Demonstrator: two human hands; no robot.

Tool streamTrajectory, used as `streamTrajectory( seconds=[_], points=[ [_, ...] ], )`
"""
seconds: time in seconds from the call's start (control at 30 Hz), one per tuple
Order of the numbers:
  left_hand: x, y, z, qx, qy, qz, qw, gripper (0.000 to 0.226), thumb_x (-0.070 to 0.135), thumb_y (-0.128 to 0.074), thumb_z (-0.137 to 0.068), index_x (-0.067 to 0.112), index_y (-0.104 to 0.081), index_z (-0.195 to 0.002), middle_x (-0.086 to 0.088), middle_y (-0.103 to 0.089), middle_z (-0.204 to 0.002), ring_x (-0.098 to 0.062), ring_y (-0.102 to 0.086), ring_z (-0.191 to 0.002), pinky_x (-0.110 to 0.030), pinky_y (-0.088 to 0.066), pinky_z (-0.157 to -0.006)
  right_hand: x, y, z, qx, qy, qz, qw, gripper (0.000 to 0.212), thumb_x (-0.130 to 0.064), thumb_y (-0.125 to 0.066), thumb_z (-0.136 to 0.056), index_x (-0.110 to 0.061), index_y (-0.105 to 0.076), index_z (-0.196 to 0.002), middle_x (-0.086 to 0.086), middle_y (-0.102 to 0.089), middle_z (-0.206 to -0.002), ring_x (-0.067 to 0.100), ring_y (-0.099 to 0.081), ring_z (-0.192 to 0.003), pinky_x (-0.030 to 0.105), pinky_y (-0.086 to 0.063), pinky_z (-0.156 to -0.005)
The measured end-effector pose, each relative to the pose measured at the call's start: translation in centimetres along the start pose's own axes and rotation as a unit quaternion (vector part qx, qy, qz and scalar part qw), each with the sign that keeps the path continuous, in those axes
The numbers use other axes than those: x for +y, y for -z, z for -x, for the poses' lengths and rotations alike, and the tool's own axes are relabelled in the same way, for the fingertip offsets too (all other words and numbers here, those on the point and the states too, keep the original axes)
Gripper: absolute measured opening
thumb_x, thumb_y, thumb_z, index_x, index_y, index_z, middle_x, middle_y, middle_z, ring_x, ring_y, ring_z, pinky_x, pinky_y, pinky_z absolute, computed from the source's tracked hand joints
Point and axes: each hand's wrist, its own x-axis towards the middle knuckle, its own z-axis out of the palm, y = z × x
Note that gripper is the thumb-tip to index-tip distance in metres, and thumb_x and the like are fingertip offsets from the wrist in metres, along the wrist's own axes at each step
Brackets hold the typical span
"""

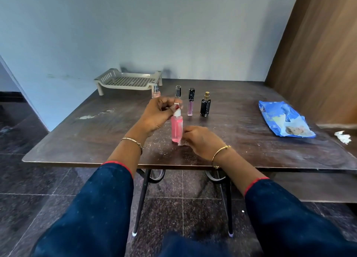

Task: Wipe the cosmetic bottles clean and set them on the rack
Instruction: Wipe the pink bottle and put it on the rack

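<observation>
1. Head view, frame centre: left hand (pixel 157 114) pinches the white pump top of a pink bottle (pixel 177 128) standing on the table (pixel 251 152).
2. Right hand (pixel 201 140) grips a wipe (pixel 181 143) against the bottle's base.
3. Best practice: steady the top, rub upward; empty rack (pixel 128 81) sits upper left.

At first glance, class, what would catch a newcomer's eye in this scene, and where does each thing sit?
The pink spray bottle stands upright near the table's front edge, the left hand gripping its white top and the right hand pressing a wipe at its base. Behind it stand a row of smaller bottles, among them a black perfume bottle. The beige rack waits at the back left, and a blue wipes pack lies at the right.
</observation>
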Motion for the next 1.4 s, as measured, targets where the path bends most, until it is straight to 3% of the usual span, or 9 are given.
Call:
streamTrajectory(
  seconds=[0.1,0.2,0.5,0.73,0.83,0.93,1.1,1.27,1.4],
  points=[
    [0.0,0.4,0.1,0.001,0.004,0.003,1.000,0.017,0.004,-0.058,-0.090,0.008,-0.065,-0.105,-0.003,-0.071,-0.095,-0.012,-0.066,-0.089,-0.022,-0.054,-0.075,0.6,1.9,-0.4,0.103,-0.031,-0.049,0.993,0.017,0.005,-0.058,-0.084,-0.007,-0.069,-0.091,0.007,-0.061,-0.097,0.017,-0.055,-0.079,0.030,-0.049,-0.068],
    [-0.2,0.1,0.6,0.014,0.014,0.039,0.999,0.024,0.003,-0.057,-0.091,0.000,-0.061,-0.114,-0.004,-0.071,-0.092,-0.009,-0.067,-0.083,-0.023,-0.055,-0.074,0.4,3.2,-1.1,0.195,-0.040,-0.052,0.979,0.017,0.005,-0.052,-0.085,-0.004,-0.063,-0.093,0.012,-0.059,-0.100,0.022,-0.054,-0.083,0.026,-0.037,-0.067],
    [-0.3,-0.6,1.1,0.078,0.033,0.141,0.986,0.022,0.002,-0.056,-0.090,0.003,-0.063,-0.111,0.005,-0.073,-0.079,-0.005,-0.068,-0.072,-0.018,-0.055,-0.063,-1.2,1.1,0.2,0.173,-0.005,0.045,0.984,0.032,0.009,-0.068,-0.070,-0.012,-0.066,-0.094,0.005,-0.062,-0.093,0.024,-0.059,-0.067,0.033,-0.052,-0.052],
    [0.7,1.3,0.7,0.138,0.031,0.131,0.981,0.018,0.002,-0.056,-0.091,0.003,-0.065,-0.106,0.000,-0.072,-0.084,-0.011,-0.067,-0.079,-0.030,-0.059,-0.076,-0.9,0.5,1.4,0.092,0.006,0.057,0.994,0.029,0.012,-0.068,-0.070,-0.011,-0.070,-0.088,0.005,-0.060,-0.084,0.027,-0.061,-0.068,0.034,-0.051,-0.054],
    [1.0,2.6,0.6,0.162,0.027,0.133,0.977,0.014,0.002,-0.057,-0.090,0.006,-0.067,-0.099,0.002,-0.073,-0.082,-0.012,-0.067,-0.080,-0.024,-0.058,-0.066,-0.5,0.5,1.5,0.109,-0.038,0.003,0.993,0.022,0.008,-0.063,-0.078,-0.011,-0.068,-0.088,0.005,-0.061,-0.086,0.027,-0.061,-0.073,0.036,-0.052,-0.061],
    [1.5,3.9,0.7,0.168,0.023,0.114,0.979,0.012,0.003,-0.059,-0.089,0.009,-0.066,-0.096,0.007,-0.074,-0.076,-0.008,-0.069,-0.076,-0.025,-0.059,-0.067,-0.6,0.4,0.6,0.148,-0.092,-0.076,0.982,0.017,0.000,-0.056,-0.085,-0.014,-0.061,-0.093,0.004,-0.061,-0.090,0.024,-0.058,-0.078,0.040,-0.050,-0.068],
    [3.6,6.4,-1.1,0.205,0.004,0.069,0.976,0.008,0.001,-0.064,-0.085,0.010,-0.066,-0.085,-0.006,-0.072,-0.082,-0.021,-0.069,-0.082,-0.034,-0.060,-0.072,-1.9,1.5,-2.9,0.161,-0.144,-0.178,0.960,0.018,0.000,-0.051,-0.089,-0.013,-0.045,-0.100,-0.001,-0.055,-0.083,0.015,-0.051,-0.070,0.022,-0.036,-0.058],
    [5.5,10.0,-5.7,0.278,-0.006,-0.048,0.959,0.009,0.006,-0.072,-0.079,0.013,-0.069,-0.085,-0.016,-0.071,-0.096,-0.030,-0.069,-0.093,-0.047,-0.057,-0.083,-1.4,1.5,-6.6,0.184,-0.154,-0.235,0.942,0.028,0.008,-0.060,-0.080,-0.020,-0.060,-0.080,0.000,-0.061,-0.088,0.007,-0.056,-0.074,0.014,-0.048,-0.069],
    [5.9,12.6,-10.1,0.319,-0.018,-0.108,0.942,0.014,0.009,-0.074,-0.076,0.020,-0.066,-0.075,-0.010,-0.072,-0.091,-0.026,-0.069,-0.091,-0.043,-0.056,-0.086,-0.5,1.1,-8.8,0.201,-0.191,-0.275,0.921,0.019,0.002,-0.071,-0.076,-0.018,-0.070,-0.076,-0.004,-0.068,-0.085,0.007,-0.062,-0.077,0.020,-0.054,-0.074]
  ],
)
